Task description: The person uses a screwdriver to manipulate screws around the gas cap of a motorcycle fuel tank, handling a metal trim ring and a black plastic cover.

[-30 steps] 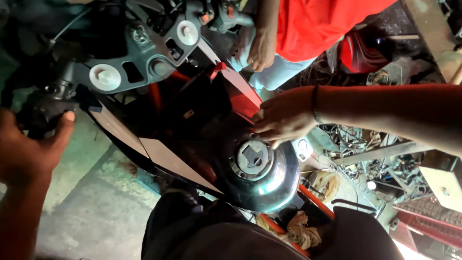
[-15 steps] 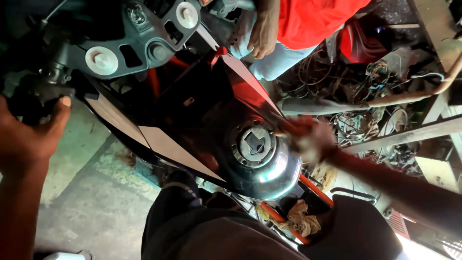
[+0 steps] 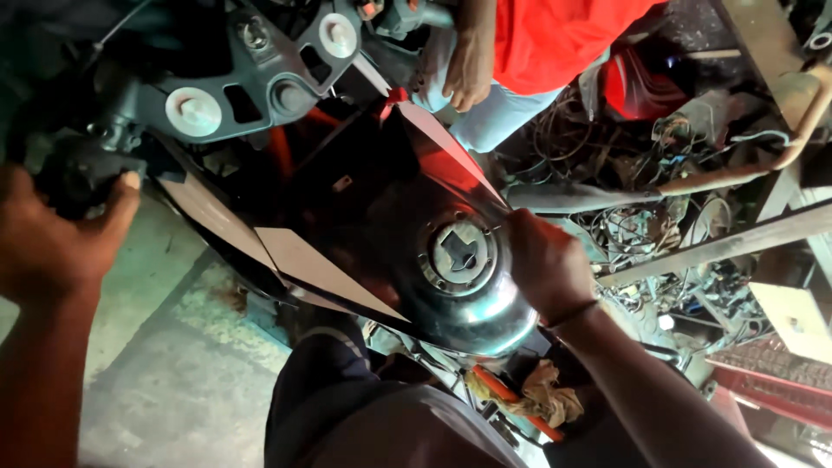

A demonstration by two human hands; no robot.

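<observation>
I look down on a black and red motorcycle fuel tank (image 3: 364, 217) with a round metal filler cap (image 3: 458, 253). My right hand (image 3: 546, 264) grips the tank's right edge just beside the cap. My left hand (image 3: 56, 238) is closed around the black left handlebar grip (image 3: 82, 173) at the far left. The grey top fork clamp (image 3: 251, 78) with its round bolts sits above the tank.
Another person in a red shirt (image 3: 555, 35) stands beyond the bike, a hand (image 3: 468, 74) hanging near the tank's front tip. Tangled wires and scrap parts (image 3: 641, 234) lie to the right. A rag (image 3: 542, 394) sits below the tank. Concrete floor (image 3: 147, 347) is at lower left.
My right hand has swung from reaching across at the tank's upper right down to its right edge beside the cap. The view shifted slightly; my left hand stays on the grip.
</observation>
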